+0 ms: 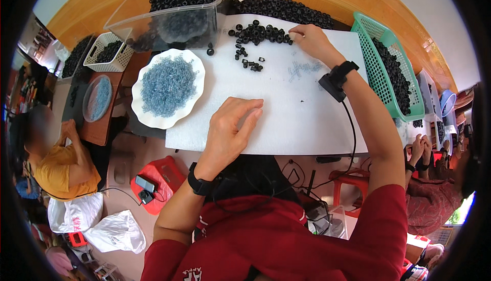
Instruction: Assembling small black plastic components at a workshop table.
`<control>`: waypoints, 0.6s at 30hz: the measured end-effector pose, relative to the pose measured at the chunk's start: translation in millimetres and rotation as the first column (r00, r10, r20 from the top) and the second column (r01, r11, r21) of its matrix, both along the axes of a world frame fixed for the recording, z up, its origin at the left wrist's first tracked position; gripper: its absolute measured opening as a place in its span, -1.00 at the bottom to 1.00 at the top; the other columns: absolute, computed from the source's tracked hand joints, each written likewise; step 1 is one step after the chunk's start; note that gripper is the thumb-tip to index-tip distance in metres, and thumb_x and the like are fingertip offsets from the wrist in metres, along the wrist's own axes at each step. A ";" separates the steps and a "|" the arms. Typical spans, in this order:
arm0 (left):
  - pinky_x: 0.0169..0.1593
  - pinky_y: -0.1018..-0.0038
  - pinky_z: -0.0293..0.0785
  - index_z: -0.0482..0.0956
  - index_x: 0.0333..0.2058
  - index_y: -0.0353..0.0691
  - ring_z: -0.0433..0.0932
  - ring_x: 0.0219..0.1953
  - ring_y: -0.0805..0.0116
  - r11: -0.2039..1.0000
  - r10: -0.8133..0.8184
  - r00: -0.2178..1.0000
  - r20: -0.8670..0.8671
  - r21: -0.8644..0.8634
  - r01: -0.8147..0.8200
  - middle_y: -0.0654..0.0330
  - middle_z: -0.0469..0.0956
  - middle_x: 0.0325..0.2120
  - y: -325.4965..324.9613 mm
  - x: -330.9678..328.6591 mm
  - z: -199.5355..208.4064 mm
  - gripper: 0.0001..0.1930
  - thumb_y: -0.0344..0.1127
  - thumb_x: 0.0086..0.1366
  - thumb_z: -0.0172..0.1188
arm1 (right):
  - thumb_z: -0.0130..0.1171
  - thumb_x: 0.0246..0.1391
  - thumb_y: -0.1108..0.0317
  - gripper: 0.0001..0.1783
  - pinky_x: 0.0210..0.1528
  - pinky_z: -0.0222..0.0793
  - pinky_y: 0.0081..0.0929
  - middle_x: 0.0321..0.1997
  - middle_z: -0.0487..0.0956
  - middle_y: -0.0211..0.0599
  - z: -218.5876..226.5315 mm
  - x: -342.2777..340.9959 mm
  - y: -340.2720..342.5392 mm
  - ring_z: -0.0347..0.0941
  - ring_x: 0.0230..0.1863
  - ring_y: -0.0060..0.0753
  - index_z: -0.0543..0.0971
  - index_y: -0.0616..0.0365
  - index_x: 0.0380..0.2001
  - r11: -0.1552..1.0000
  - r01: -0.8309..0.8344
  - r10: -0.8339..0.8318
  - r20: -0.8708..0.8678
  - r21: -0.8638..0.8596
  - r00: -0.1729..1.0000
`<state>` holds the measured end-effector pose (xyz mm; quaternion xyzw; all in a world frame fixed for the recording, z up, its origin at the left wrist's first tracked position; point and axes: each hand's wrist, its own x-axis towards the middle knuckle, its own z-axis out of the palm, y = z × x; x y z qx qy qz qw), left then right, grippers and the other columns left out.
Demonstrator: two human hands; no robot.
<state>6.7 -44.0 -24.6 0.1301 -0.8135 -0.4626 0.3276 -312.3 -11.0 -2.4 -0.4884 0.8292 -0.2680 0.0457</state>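
Note:
My right hand (313, 41) reaches to the far side of the white work sheet (307, 122). Its thumb and forefinger are pinched at the edge of a loose group of small round black parts (258, 33); whether one is between the fingertips is hidden. My left hand (229, 127) hovers over the near part of the sheet, thumb and forefinger brought together; I cannot make out anything between them. Beyond it lie a few smaller black pieces (251, 66). A white scalloped plate (137, 102) left of this hand bears a heap of tiny clear bluish pieces (169, 85).
A clear plastic bin (169, 12) of black parts stands at the back left, with more parts (286, 11) heaped beside it. At the right is a green basket (417, 109). A cable runs from my right wrist band (337, 82). Other people sit left and right.

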 end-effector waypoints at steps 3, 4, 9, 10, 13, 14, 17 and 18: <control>-0.15 0.45 0.45 0.62 -0.19 -0.32 0.55 -0.25 0.27 1.000 -0.007 1.000 -0.001 0.001 0.007 0.09 0.62 -0.30 -0.5 0.5 1.2 -0.82 -0.42 0.26 0.16 | 0.11 0.09 0.31 -0.72 -0.17 0.44 -0.36 -0.29 0.65 -0.07 -1.4 3.0 -10.3 0.57 -0.28 -0.16 0.65 0.23 -0.21 0.995 0.001 0.012 -0.134 0.101 0.991; -0.15 0.45 0.45 0.62 -0.19 -0.32 0.55 -0.25 0.27 1.000 -0.005 1.000 -0.001 0.003 0.005 0.09 0.62 -0.30 -1.0 0.6 1.0 -0.82 -0.42 0.26 0.16 | 0.14 0.07 0.31 -0.73 -0.17 0.44 -0.37 -0.30 0.65 -0.08 1.7 4.9 -11.7 0.56 -0.28 -0.19 0.65 0.24 -0.23 0.992 -0.027 0.034 -0.055 0.127 0.998; -0.15 0.43 0.45 0.62 -0.19 -0.32 0.55 -0.25 0.25 1.000 -0.013 1.000 -0.017 0.008 0.014 0.09 0.63 -0.30 -0.8 1.3 0.4 -0.83 -0.43 0.27 0.15 | 0.23 0.00 0.31 -0.71 -0.18 0.43 -0.41 -0.35 0.62 -0.12 2.7 19.0 -13.0 0.53 -0.29 -0.27 0.62 0.28 -0.23 0.986 -0.133 0.128 0.062 0.096 0.990; -0.15 0.43 0.45 0.62 -0.19 -0.32 0.55 -0.25 0.25 1.000 -0.013 1.000 -0.016 0.010 0.013 0.09 0.63 -0.30 -1.5 1.4 0.0 -0.83 -0.43 0.27 0.15 | 0.26 -0.01 0.33 -0.69 -0.23 0.40 -0.51 -0.39 0.57 -0.27 4.3 23.3 -12.8 0.47 -0.34 -0.42 0.59 0.29 -0.21 0.986 -0.144 0.139 0.056 0.085 0.989; -0.14 0.44 0.45 0.61 -0.17 -0.32 0.55 -0.23 0.29 0.999 -0.032 0.999 -0.016 -0.017 0.032 0.09 0.63 -0.29 -1.6 0.2 -1.1 -0.81 -0.44 0.27 0.14 | 0.28 -0.01 0.32 -0.65 -0.26 0.39 -0.58 -0.40 0.55 -0.36 9.5 34.0 -1.8 0.43 -0.37 -0.55 0.57 0.30 -0.16 0.987 -0.159 0.158 0.111 0.007 0.981; -0.18 0.42 0.46 0.59 -0.15 -0.32 0.55 -0.25 0.24 1.000 -0.012 0.999 -0.050 0.018 0.013 0.08 0.63 -0.30 -0.4 -0.2 -1.6 -0.80 -0.46 0.25 0.16 | 0.26 0.00 0.30 -0.64 -0.25 0.41 -0.55 -0.38 0.58 -0.29 12.7 42.2 0.8 0.46 -0.35 -0.51 0.58 0.28 -0.14 0.984 -0.169 0.177 0.172 -0.061 0.969; -0.21 0.41 0.48 0.56 -0.09 -0.31 0.55 -0.27 0.22 0.996 0.027 0.994 -0.103 0.085 -0.019 0.06 0.61 -0.28 -1.5 -0.4 -7.3 -0.75 -0.49 0.23 0.17 | 0.28 0.03 0.27 -0.64 -0.29 0.38 -0.63 -0.36 0.57 -0.40 30.1 78.4 18.1 0.43 -0.37 -0.61 0.59 0.24 -0.13 0.981 -0.183 0.189 0.533 -0.065 0.825; -0.19 0.43 0.48 0.54 -0.06 -0.30 0.55 -0.27 0.24 0.994 0.038 0.991 -0.129 0.111 -0.023 0.06 0.60 -0.26 -2.7 0.5 -9.2 -0.71 -0.51 0.22 0.16 | 0.28 0.03 0.27 -0.64 -0.29 0.38 -0.63 -0.36 0.57 -0.40 31.9 88.6 23.5 0.43 -0.37 -0.61 0.59 0.24 -0.13 0.980 -0.189 0.192 0.541 -0.062 0.819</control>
